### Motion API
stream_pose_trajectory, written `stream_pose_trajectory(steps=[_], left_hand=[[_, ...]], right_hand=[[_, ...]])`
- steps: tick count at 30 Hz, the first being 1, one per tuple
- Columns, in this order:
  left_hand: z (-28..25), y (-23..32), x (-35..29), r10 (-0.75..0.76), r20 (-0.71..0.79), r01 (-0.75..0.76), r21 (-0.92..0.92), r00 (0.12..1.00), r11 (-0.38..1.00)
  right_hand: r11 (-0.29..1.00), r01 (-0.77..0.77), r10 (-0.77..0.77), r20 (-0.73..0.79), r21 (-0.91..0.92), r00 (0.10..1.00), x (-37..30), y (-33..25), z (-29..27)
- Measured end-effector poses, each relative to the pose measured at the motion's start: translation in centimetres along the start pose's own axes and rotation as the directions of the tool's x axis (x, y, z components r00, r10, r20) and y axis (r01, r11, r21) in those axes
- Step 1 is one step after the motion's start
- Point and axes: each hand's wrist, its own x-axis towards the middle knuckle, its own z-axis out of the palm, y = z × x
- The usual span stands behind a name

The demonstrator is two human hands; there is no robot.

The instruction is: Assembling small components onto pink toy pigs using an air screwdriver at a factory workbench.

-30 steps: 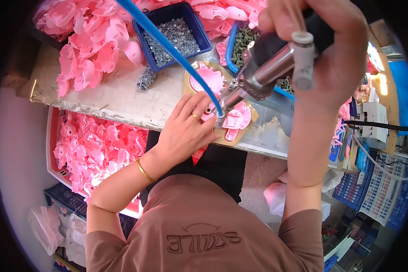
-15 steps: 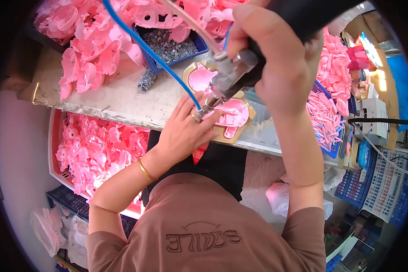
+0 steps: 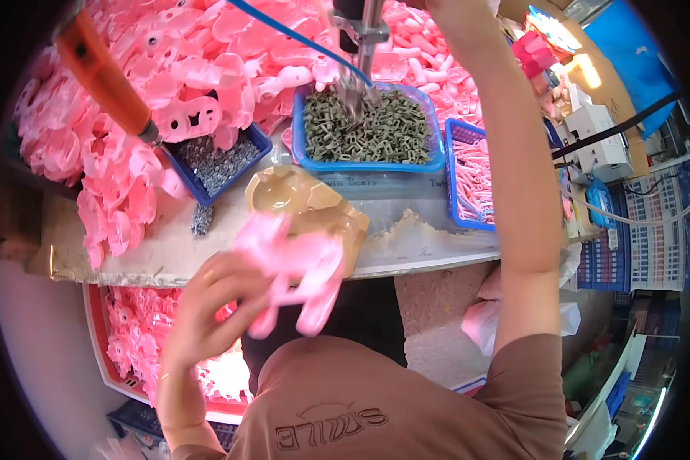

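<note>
My left hand (image 3: 218, 303) is closed on the edge of a pink plastic toy shell (image 3: 303, 264), smeared by motion, with two leg-like ends pointing down. Just beyond it on the bench lies a tan moulded holder (image 3: 345, 211) with shaped hollows, partly covered by the shell. At the top edge shows only part of my right hand (image 3: 461, 8), its fingers cut off from sight. To its left a metal power screwdriver (image 3: 353, 88) with a blue hose (image 3: 295, 34) hangs upright over a blue tray (image 3: 360, 167) of small grey-green metal pieces.
An orange-handled driver (image 3: 103, 73) slants down beside a small blue tray (image 3: 264, 142) of screws. Pink shells (image 3: 123, 184) heap up at the left. A blue basket (image 3: 468, 222) holds thin pink pieces. Below the bench edge stands a red crate (image 3: 103, 337) of pink parts.
My left hand has lifted the pink shell from the holder and brought it toward me. The power screwdriver has moved up and away, and my right hand has risen to the top edge.
</note>
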Motion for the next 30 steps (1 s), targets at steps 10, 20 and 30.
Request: stream_pose_trajectory(steps=[10,20,30], left_hand=[[-8.5,4.9,-10.3,-0.489,-0.212,0.507,0.604,0.846,0.615],[-3.4,2.9,-1.8,-0.363,0.268,0.254,0.367,0.892,0.895],[4.1,1.7,4.3,0.0,0.504,-0.073,0.125,0.864,0.989]], right_hand=[[0.571,-0.152,0.08,-0.13,-0.807,0.988,-5.0,19.5,-9.2],[0.294,-0.41,0.293,-0.327,-0.864,0.899,-7.4,21.2,-10.5],[0.457,-0.287,0.05,-0.298,-0.842,0.953,-7.5,21.2,-10.1]])
